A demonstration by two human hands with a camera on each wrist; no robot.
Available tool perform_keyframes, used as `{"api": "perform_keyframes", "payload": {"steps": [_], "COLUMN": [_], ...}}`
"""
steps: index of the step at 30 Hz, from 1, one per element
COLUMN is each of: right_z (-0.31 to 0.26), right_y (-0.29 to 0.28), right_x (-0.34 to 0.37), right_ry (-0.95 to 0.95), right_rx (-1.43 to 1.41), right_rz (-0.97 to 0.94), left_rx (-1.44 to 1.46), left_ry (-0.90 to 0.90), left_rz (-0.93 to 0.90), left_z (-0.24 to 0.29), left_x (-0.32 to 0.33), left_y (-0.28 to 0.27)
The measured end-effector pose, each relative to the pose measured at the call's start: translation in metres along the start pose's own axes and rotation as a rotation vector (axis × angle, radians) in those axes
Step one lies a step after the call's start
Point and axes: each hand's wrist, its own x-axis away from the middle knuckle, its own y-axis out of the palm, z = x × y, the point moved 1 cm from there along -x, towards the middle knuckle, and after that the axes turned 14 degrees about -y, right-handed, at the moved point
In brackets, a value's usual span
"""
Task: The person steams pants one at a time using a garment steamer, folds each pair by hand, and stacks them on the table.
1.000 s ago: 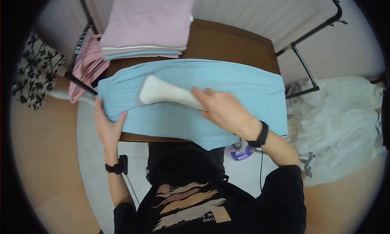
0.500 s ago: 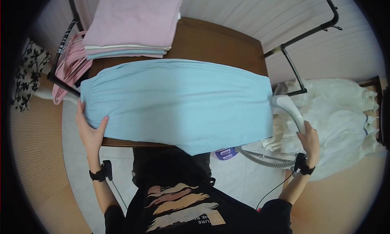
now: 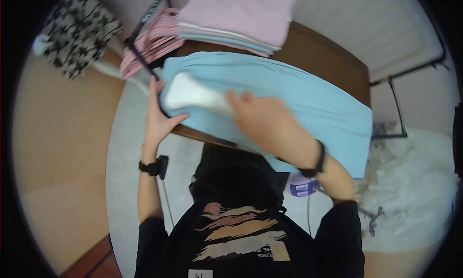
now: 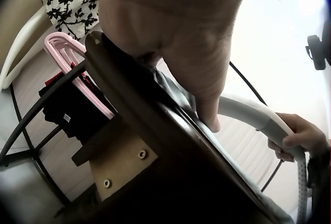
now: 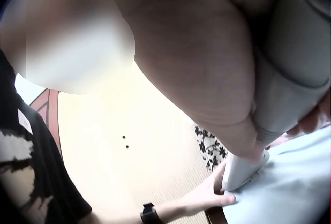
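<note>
A light blue garment point(image 3: 308, 104) lies flat along the brown table point(image 3: 328, 51). The right hand point(image 3: 270, 126) grips the handle of a white steamer point(image 3: 193, 95), whose wide head is over the garment's left end, close to the left hand. At the table's left corner the left hand point(image 3: 161, 116) rests on the garment's gathered end, thumb spread over the cloth and fingers along the edge. The left wrist view shows the left thumb point(image 4: 207, 113) on the cloth at the table edge. In the right wrist view the right hand point(image 5: 207, 63) is wrapped round the grey-white handle point(image 5: 289, 69).
Folded clothes point(image 3: 238, 17) are stacked at the back of the table, with pink hangers point(image 3: 156, 39) on a black rack beside them. A purple and white steamer base point(image 3: 302, 185) is on the floor below the front edge. White garments point(image 3: 410, 191) are at the right.
The steamer has swung from beyond the garment's right end back to its left end in the right hand. The head view has shifted and tilted; the left hand stays at the garment's left end.
</note>
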Motion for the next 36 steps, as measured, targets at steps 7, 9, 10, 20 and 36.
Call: {"api": "perform_keyframes", "payload": {"steps": [7,9,10,20,36], "right_z": [0.044,0.060,0.067,0.085,0.015], "right_y": [-0.005,-0.023,-0.033,-0.116,-0.062], "right_x": [0.077,0.140,0.170,0.443,0.090], "right_ry": [0.190,0.338,0.423,1.336,0.141], "right_rx": [-0.053,-0.103,-0.110,0.043,-0.151], "right_rz": [0.042,0.101,0.113,0.100,0.143], "left_rx": [-0.228,-0.246,-0.274,-0.417,-0.028], "left_ry": [0.055,0.059,0.048,0.095,0.001], "left_rz": [-0.014,-0.023,-0.015,0.021,-0.035], "left_z": [0.019,0.021,0.021,0.021,0.007], "left_x": [0.002,0.003,0.002,-0.001,0.002], "left_y": [0.008,0.009,0.010,0.013,0.003]}}
